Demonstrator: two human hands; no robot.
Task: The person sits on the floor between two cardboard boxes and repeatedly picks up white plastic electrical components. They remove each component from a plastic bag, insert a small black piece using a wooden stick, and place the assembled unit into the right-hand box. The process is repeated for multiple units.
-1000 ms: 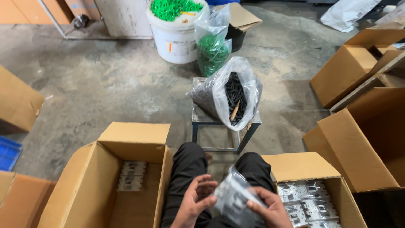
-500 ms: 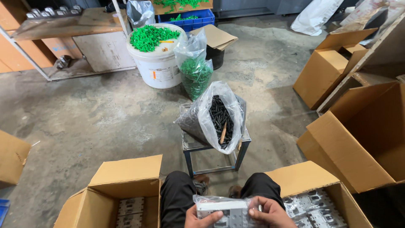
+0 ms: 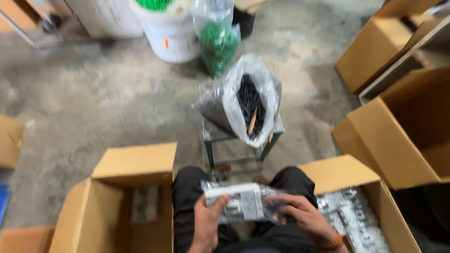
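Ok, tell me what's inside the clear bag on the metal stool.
The clear bag on the stool holds small black pieces and a tan stick. Lower contents are hidden.

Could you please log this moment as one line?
left hand: holds bagged part | right hand: holds same | left box, right box: open

A second ago you held a crumpled clear pack low in your lap, your right hand under it and your left hand open beside it. Now the pack is flat and turned sideways, higher up over your knees. Your left hand has closed on its left end, thumb on top, and your right hand has moved to its right end. Your head has come down and closer, so the bag of black parts looks bigger, and the picture has gone blurry.
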